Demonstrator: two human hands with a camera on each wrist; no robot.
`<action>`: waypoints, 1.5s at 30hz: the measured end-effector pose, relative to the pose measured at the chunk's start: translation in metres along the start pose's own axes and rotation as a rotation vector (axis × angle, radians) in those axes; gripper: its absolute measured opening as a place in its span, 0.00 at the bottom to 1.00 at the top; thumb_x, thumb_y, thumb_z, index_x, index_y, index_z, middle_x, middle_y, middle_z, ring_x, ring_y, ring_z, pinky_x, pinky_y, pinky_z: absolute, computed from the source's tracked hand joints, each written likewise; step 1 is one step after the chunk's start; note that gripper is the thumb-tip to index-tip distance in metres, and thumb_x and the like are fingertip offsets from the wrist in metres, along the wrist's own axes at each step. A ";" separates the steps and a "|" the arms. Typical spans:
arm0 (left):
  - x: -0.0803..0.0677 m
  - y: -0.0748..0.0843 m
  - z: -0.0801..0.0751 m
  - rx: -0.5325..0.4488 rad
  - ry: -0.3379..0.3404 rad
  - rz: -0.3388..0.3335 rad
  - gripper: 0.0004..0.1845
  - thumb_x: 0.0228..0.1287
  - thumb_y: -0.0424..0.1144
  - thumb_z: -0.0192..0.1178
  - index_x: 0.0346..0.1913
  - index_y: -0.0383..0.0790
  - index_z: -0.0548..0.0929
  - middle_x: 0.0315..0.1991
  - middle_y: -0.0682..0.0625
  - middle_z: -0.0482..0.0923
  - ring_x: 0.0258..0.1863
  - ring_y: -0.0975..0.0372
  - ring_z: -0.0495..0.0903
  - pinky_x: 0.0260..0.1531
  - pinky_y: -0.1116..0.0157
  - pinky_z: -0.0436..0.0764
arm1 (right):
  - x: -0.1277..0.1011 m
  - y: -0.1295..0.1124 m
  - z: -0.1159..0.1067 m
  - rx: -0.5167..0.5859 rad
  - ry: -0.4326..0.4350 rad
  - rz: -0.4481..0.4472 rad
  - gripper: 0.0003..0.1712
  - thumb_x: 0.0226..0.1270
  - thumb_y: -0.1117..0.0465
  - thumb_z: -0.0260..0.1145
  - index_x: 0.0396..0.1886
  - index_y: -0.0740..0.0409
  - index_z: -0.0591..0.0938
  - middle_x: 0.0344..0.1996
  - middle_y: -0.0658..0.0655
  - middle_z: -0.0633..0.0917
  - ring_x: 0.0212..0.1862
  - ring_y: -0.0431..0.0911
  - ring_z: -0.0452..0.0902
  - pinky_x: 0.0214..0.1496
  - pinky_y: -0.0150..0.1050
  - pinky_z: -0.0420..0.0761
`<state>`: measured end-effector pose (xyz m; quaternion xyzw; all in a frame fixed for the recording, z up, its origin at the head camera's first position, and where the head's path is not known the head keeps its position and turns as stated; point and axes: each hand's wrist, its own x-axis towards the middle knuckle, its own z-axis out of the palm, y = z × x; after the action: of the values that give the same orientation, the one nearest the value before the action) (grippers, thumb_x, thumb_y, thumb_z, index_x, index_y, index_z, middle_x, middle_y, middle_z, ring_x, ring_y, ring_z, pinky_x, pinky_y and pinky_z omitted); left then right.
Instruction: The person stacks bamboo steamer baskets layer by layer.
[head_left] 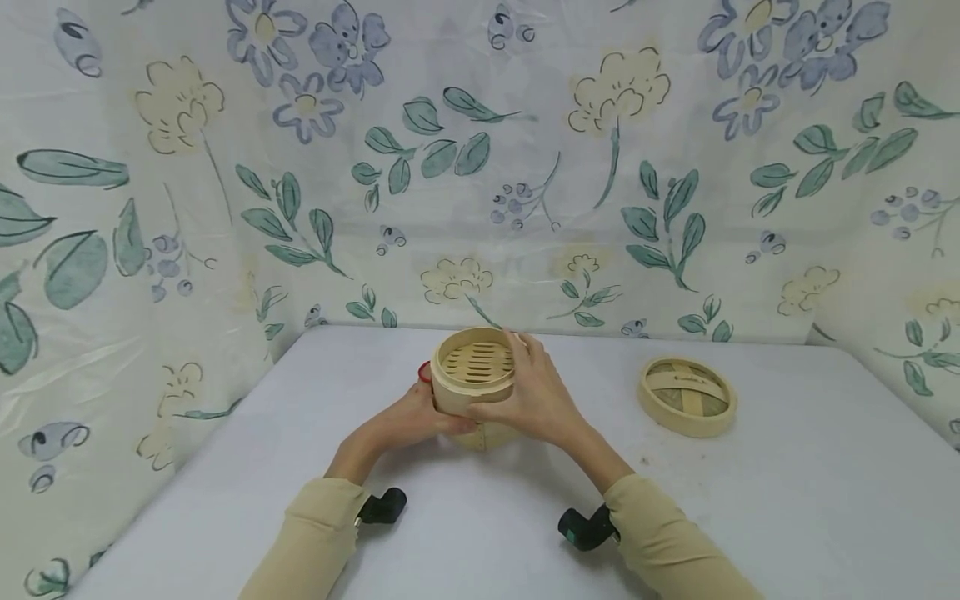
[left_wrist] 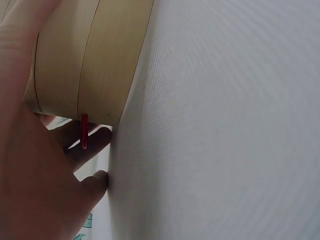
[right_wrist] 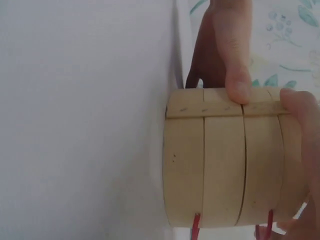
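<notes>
Two round bamboo steamer baskets stand stacked at the middle of the table: a slatted upper basket (head_left: 454, 397) on a lower basket (head_left: 486, 438). My left hand (head_left: 408, 416) holds the stack from the left; in the right wrist view its thumb (right_wrist: 238, 89) lies at the seam between the baskets. From the right, my right hand (head_left: 542, 398) grips the upper basket (right_wrist: 264, 160), thumb in front and fingers at the rim. Red loops, one seen in the left wrist view (left_wrist: 84, 131), hang from the sides. The upper basket's visible slatted floor holds nothing.
A woven bamboo lid (head_left: 688, 398) lies to the right on the white table (head_left: 795, 475). Behind the table hangs a floral sheet (head_left: 525, 167). Black wrist cameras (head_left: 384, 506) sit by both sleeves.
</notes>
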<state>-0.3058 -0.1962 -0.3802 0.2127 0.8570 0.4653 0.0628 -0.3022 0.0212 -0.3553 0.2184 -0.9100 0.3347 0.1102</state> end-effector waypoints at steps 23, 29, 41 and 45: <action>0.002 -0.007 0.001 0.004 0.027 -0.004 0.49 0.50 0.44 0.76 0.71 0.46 0.56 0.67 0.45 0.68 0.67 0.52 0.66 0.69 0.48 0.62 | -0.007 0.028 -0.035 0.125 -0.035 -0.021 0.58 0.54 0.38 0.74 0.79 0.45 0.54 0.75 0.58 0.54 0.75 0.56 0.53 0.66 0.63 0.67; 0.003 -0.005 0.001 0.022 0.029 -0.012 0.50 0.50 0.45 0.76 0.72 0.46 0.56 0.67 0.45 0.67 0.68 0.52 0.65 0.69 0.48 0.60 | -0.007 0.042 -0.047 0.072 -0.002 0.008 0.59 0.55 0.37 0.73 0.79 0.48 0.54 0.75 0.63 0.54 0.74 0.60 0.54 0.66 0.65 0.67; 0.004 -0.007 0.001 -0.013 0.008 0.002 0.49 0.50 0.44 0.76 0.71 0.48 0.55 0.67 0.46 0.68 0.69 0.52 0.64 0.69 0.48 0.59 | -0.005 0.067 -0.052 0.028 0.011 0.003 0.56 0.56 0.41 0.74 0.78 0.50 0.55 0.75 0.62 0.55 0.75 0.59 0.52 0.70 0.64 0.61; 0.004 -0.007 0.001 -0.014 0.004 0.011 0.49 0.50 0.44 0.76 0.71 0.48 0.56 0.67 0.47 0.68 0.68 0.52 0.65 0.69 0.49 0.60 | -0.006 0.076 -0.054 -0.013 0.008 -0.011 0.56 0.56 0.41 0.74 0.78 0.50 0.56 0.76 0.62 0.54 0.75 0.59 0.51 0.71 0.63 0.61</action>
<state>-0.3114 -0.1969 -0.3868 0.2158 0.8527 0.4719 0.0599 -0.3300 0.1101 -0.3596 0.2213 -0.9105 0.3289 0.1172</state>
